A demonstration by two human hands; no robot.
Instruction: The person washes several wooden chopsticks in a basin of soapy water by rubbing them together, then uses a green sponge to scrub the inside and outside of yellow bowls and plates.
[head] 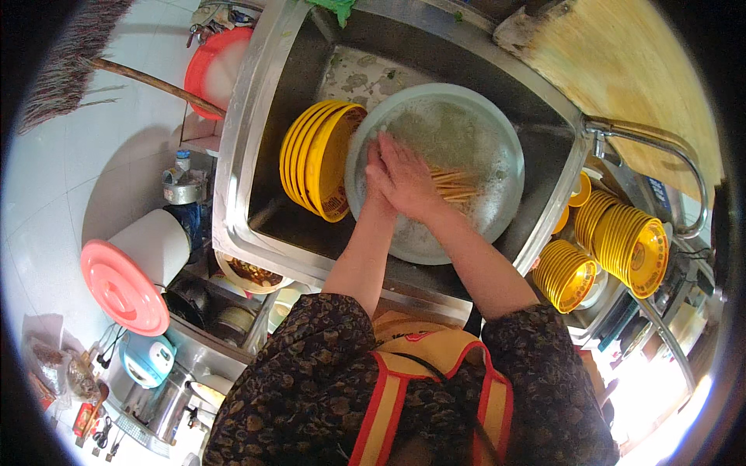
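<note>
My right hand [409, 179] and my left hand [376, 175] are pressed together, palm towards palm, over the left part of a round grey basin [511, 137]. A bundle of thin wooden chopsticks [456, 185] sticks out to the right from under my right hand, apparently held between the palms. My right hand hides most of the left one and the bundle's other end. Cloudy, foamy water [460, 128] is in the basin. Close to the basin's left side, a nested stack of yellow bowls [312, 160] lies on its side.
The stainless steel sink [236, 157] surrounds the basin. A curved metal faucet [658, 143] is at the right, with more stacked yellow bowls [632, 250] below it. At the left are a pink-lidded bucket [125, 288], a red basin [213, 76] and a broom [151, 87].
</note>
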